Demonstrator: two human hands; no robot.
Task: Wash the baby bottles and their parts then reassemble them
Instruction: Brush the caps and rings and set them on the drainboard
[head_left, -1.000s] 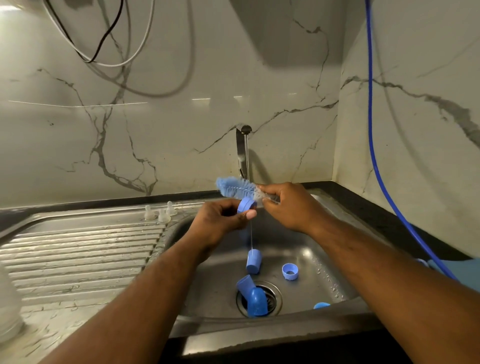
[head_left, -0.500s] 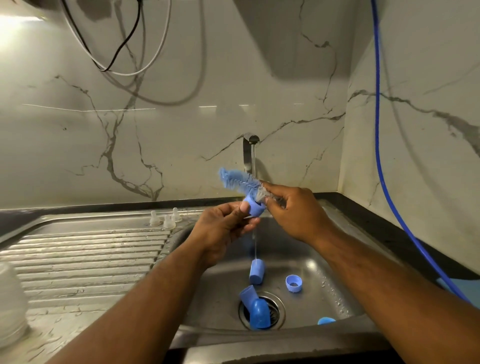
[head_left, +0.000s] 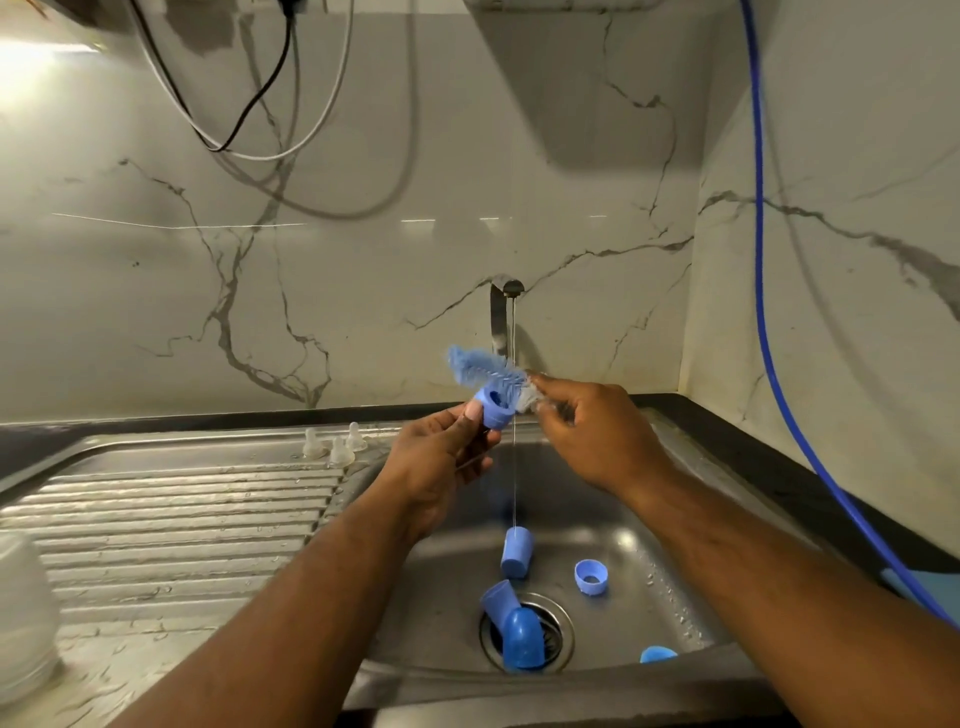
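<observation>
Bottle ring (head_left: 493, 409), blue, is pinched by the thumb and fingers of the left hand (head_left: 441, 467) over the back of the sink (head_left: 649, 519). The right hand (head_left: 587, 436) grips the brush (head_left: 475, 366), bristles against it, beside the tap (head_left: 505, 312). Scrubbing step, I'd say; next it needs a rinse.

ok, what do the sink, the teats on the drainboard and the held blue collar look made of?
The sink looks like brushed stainless steel: grey sheen, soft reflections. The teats are translucent, likely silicone; softness can't be judged. The blue collar is opaque and smooth, probably moulded plastic.
</observation>
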